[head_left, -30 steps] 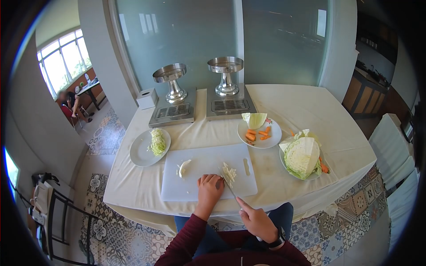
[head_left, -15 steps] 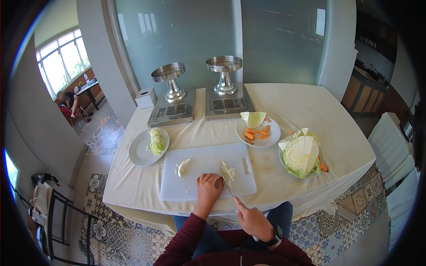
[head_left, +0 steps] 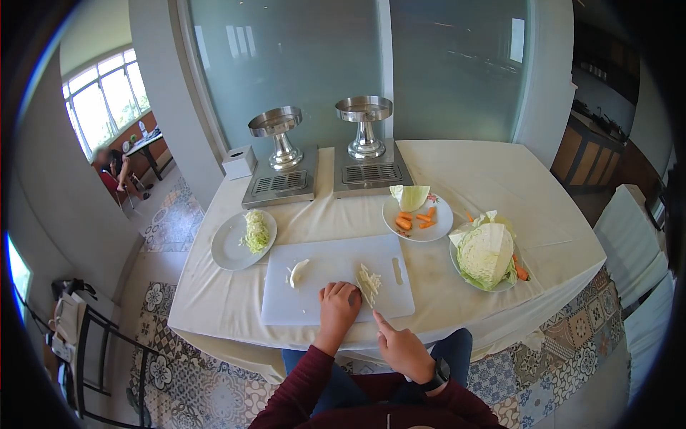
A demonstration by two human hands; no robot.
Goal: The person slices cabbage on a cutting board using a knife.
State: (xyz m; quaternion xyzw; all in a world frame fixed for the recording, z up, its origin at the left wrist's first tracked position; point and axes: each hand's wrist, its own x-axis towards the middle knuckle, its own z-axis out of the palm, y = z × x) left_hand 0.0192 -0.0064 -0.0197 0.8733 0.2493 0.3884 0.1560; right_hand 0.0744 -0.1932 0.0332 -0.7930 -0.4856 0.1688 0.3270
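Note:
On the white cutting board (head_left: 329, 250), my left hand (head_left: 339, 307) presses down with its fingers curled together; what lies under them is hidden. My right hand (head_left: 405, 352) is closed around a knife (head_left: 366, 294), whose narrow blade points away from me and runs close along the left fingertips. Just right of the blade lies a small heap of pale cabbage shreds (head_left: 371, 281). A curved piece of cabbage (head_left: 299, 272) rests at the board's left side, with a few tiny bits around it.
Shredded cabbage (head_left: 255, 232) sits on a plate (head_left: 226, 243) to the left. Behind the board, another plate (head_left: 431, 233) holds carrot pieces (head_left: 404, 221) and a cabbage leaf (head_left: 410, 195). A large cut cabbage (head_left: 486, 254) stands at right. Two metal stands (head_left: 286, 154) (head_left: 366, 146) are at the back.
The knife blade has shifted slightly and sits more upright beside the left fingers. Both hands stay in nearly the same place; the whole view has moved a little.

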